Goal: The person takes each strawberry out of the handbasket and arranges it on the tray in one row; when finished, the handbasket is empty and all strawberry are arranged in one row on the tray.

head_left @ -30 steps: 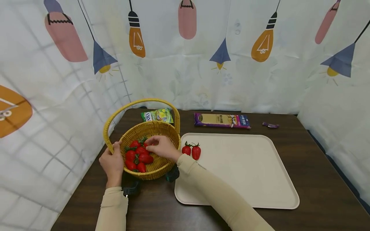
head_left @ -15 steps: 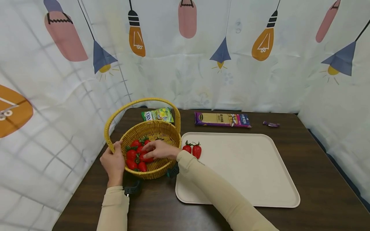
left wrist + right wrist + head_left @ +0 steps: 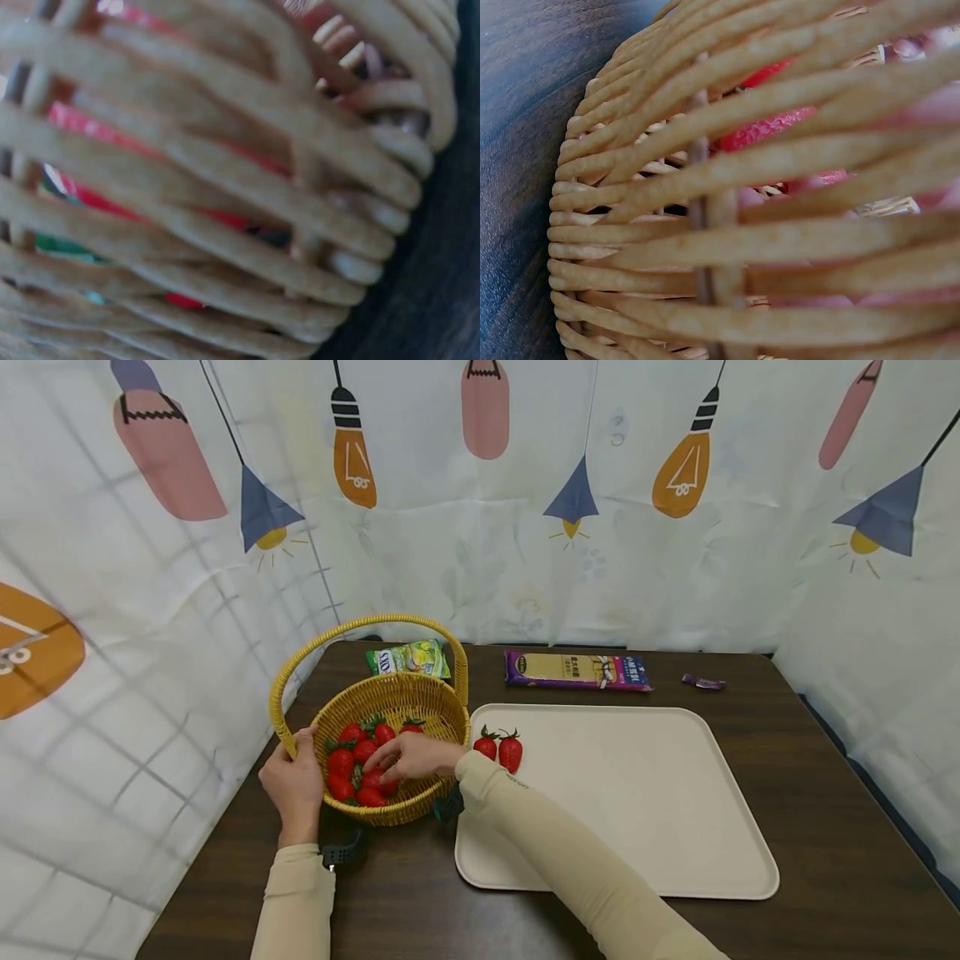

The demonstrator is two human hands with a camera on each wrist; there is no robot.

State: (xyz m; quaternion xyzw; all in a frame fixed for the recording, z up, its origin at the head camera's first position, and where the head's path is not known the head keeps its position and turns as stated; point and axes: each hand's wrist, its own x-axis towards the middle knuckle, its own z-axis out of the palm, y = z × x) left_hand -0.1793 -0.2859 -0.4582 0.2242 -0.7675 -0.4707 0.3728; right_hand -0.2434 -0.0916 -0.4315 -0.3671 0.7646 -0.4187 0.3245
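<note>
Here, the left hand [image 3: 295, 785] holds the basket [image 3: 420, 693] by its edge, where the handle [image 3: 397, 618] starts. The right hand [image 3: 416, 756] is inside, touching the strawberries [image 3: 364, 752]; I can't quite tell if it pinches one. Beside that hand, two more strawberries [image 3: 510, 752] lie on the tray [image 3: 622, 802].
</note>
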